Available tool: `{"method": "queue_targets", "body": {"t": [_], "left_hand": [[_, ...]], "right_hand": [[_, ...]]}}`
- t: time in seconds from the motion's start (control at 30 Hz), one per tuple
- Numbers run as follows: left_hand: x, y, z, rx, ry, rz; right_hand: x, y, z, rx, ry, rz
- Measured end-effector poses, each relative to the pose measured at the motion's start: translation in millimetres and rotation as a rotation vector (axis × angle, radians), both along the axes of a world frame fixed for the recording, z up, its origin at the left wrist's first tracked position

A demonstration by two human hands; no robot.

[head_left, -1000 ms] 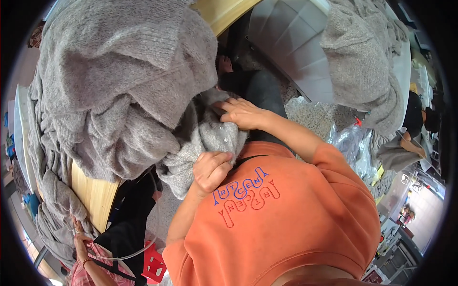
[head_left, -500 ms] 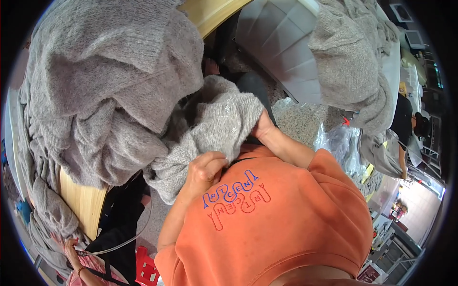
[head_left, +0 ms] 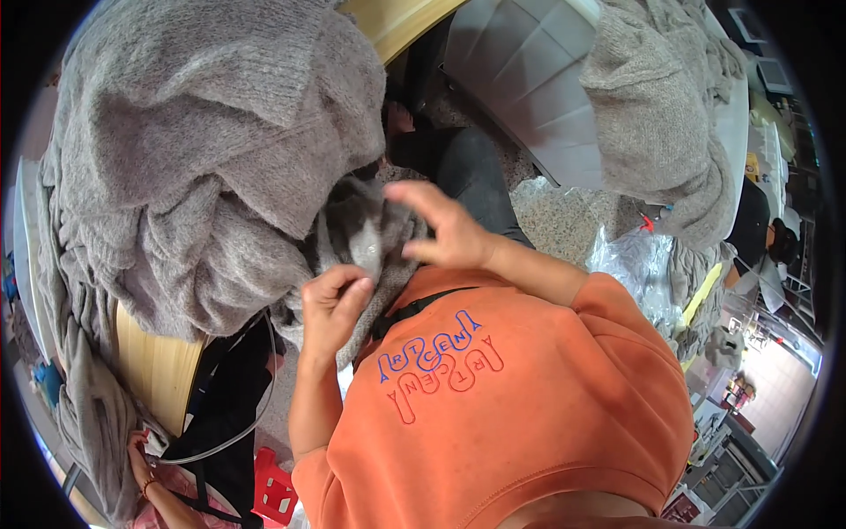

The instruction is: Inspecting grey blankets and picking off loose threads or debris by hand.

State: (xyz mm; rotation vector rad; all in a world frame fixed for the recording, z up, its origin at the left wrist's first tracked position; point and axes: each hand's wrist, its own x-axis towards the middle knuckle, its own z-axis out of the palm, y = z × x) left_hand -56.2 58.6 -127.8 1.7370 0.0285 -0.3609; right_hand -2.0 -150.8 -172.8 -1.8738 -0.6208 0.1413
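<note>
Right hand [head_left: 445, 236], fingers apart, beside left hand [head_left: 328, 313], whose pinch on the grey knit garment [head_left: 359, 236] is unconfirmed; taut fabric between advisable.

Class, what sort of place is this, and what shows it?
Probably a knitwear workshop: a large grey knitted heap lies on a wooden table, more grey knitwear hangs at right, and a smaller grey knitted piece is near the centre.

A heaped knit pile [head_left: 203, 132] blocks the left side; a narrow gap parts left fingers [head_left: 337, 276] from right fingers [head_left: 419, 197] over a grey garment [head_left: 359, 236]. Past the right forearm [head_left: 539, 267], room opens above speckled floor [head_left: 560, 218], bounded by a pale bin [head_left: 520, 79] and clear plastic [head_left: 630, 267].
</note>
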Motion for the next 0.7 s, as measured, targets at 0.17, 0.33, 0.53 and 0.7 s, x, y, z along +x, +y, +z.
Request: {"method": "queue_targets", "body": {"t": [0.17,0.33,0.53,0.7], "left_hand": [[8.0,-13.5,2.2,0.128,-0.155,-0.037],[9.9,7.3,-9.8,0.117,-0.024,-0.058],[9.3,-9.0,-2.2,-0.062,0.162,0.084],[3.9,-17.5,-14.7,-0.087,0.184,0.062]], "right_hand": [[-1.9,22.2,1.0,-0.039,0.039,0.431],[0.5,13.6,5.5,0.254,0.406,0.263],[1.1,19.7,5.4,0.294,0.475,0.33],[-5.1,26.1,7.1,0.273,0.347,0.289]]}}
